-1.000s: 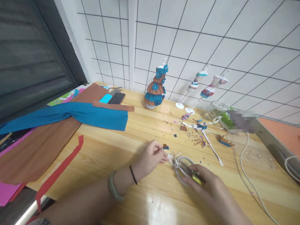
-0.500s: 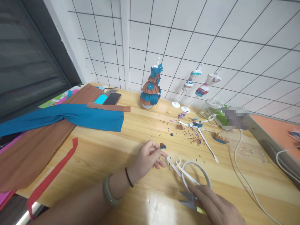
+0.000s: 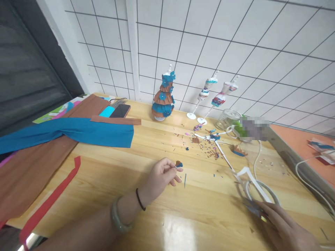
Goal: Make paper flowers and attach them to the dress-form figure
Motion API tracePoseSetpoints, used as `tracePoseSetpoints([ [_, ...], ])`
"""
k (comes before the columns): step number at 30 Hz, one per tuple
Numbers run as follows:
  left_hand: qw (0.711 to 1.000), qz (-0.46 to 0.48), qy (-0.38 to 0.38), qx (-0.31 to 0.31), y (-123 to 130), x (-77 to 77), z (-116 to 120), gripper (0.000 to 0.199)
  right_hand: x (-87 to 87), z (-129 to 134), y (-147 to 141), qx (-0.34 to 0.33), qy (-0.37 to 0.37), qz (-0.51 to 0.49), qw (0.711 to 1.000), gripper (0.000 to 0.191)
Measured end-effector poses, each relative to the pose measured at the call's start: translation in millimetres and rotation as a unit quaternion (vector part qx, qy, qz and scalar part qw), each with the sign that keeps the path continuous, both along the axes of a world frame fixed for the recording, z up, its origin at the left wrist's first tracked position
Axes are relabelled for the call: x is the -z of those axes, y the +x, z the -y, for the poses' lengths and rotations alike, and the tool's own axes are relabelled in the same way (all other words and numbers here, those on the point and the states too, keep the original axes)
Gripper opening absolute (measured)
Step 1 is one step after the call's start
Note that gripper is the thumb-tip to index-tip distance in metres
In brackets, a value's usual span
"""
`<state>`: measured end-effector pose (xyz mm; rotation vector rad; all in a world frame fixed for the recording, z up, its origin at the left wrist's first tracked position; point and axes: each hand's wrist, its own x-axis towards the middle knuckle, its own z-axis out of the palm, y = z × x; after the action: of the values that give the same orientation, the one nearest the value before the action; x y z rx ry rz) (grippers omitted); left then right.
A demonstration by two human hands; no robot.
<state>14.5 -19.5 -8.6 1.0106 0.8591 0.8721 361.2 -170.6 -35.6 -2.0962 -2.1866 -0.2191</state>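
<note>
Near the middle of the table my left hand (image 3: 165, 172) pinches a small pleated brown-and-blue paper piece (image 3: 179, 164) between thumb and finger. At the lower right, my right hand (image 3: 286, 223) is closed around a pair of scissors (image 3: 255, 208), whose blades point left and are blurred by motion. Just beyond its fingers is a roll of white tape (image 3: 272, 194) with a loose strip (image 3: 252, 177) folded above it. Whether the right fingers also grip the roll, I cannot tell. A thin blue paper sliver (image 3: 185, 180) lies right of my left hand.
Blue crepe paper (image 3: 104, 133), brown crepe paper (image 3: 39, 170) and a red strip (image 3: 52, 204) lie left, near a phone (image 3: 121, 111). A paper-dressed dress form (image 3: 163, 97) and two slim stands (image 3: 191, 115) line the wall. Paper scraps (image 3: 209, 148), a jar (image 3: 228, 118) and a cable (image 3: 306, 184) lie right.
My right hand has moved right with the scissors, and the white tape roll has shifted right too, its loose end now away from my left hand. My left hand still pinches the paper piece.
</note>
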Motion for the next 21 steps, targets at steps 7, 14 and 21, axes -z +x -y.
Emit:
tracePoseSetpoints([
  [7, 1.0, -0.024, -0.002, -0.011, 0.3, -4.2, 0.2, 0.015, -2.5, -15.6, -7.4, 0.02, 0.038, -0.037, 0.998, 0.034],
  [14, 1.0, -0.029, -0.002, -0.012, 1.7, -2.8, 0.5, 0.016, -32.2, -67.0, -71.8, -0.005, 0.035, -0.087, 0.996, 0.037],
  [21, 1.0, -0.014, -0.024, -0.015, 0.3, -4.3, -1.0, 0.015, -27.2, -115.1, -103.1, -0.107, 0.004, -0.044, 0.993, 0.034],
])
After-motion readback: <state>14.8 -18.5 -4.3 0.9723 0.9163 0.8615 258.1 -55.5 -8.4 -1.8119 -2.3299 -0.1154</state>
